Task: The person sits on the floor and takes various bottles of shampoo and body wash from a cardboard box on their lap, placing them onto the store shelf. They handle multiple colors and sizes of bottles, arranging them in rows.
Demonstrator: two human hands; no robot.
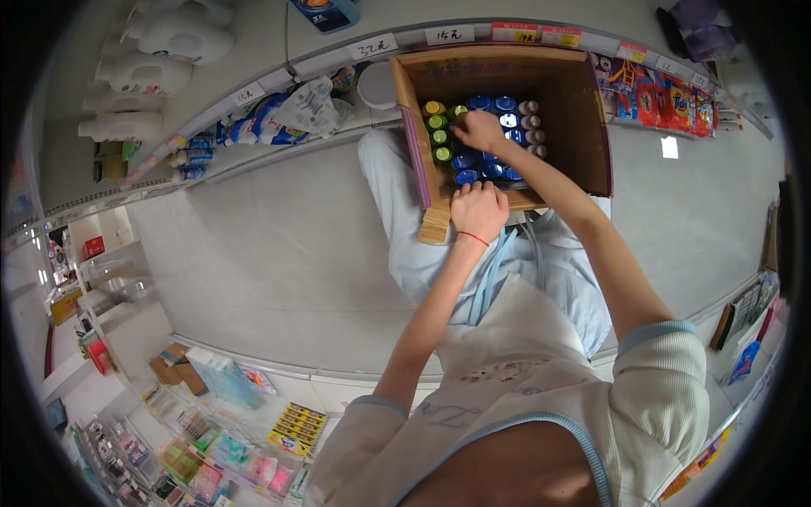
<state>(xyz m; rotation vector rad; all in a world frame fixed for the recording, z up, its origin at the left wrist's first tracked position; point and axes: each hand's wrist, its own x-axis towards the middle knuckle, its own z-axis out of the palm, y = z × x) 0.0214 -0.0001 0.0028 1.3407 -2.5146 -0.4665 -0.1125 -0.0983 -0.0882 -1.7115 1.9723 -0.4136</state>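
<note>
An open cardboard box (538, 70) stands before me at my knees, against the front of a shop shelf. Inside it, bottles stand upright in rows: green-capped bottles (441, 154) on the left, blue-capped bottles (491, 170) in the middle and white-capped bottles (536, 137) on the right. One yellow cap (434, 108) shows at the back left. My left hand (479, 208), a red string at its wrist, is hooked over the box's near edge. Curled over the bottles between green and blue caps is my right hand (480, 131); whether its fingers hold one is hidden.
Above the box runs a shelf (253, 38) with price tags and white jugs (149, 73). Bagged goods (304, 111) and a white tub (378, 85) sit lower left, red detergent packs (678, 104) lower right. Grey floor (272, 241) spreads left; stocked shelving (253, 431) lies behind.
</note>
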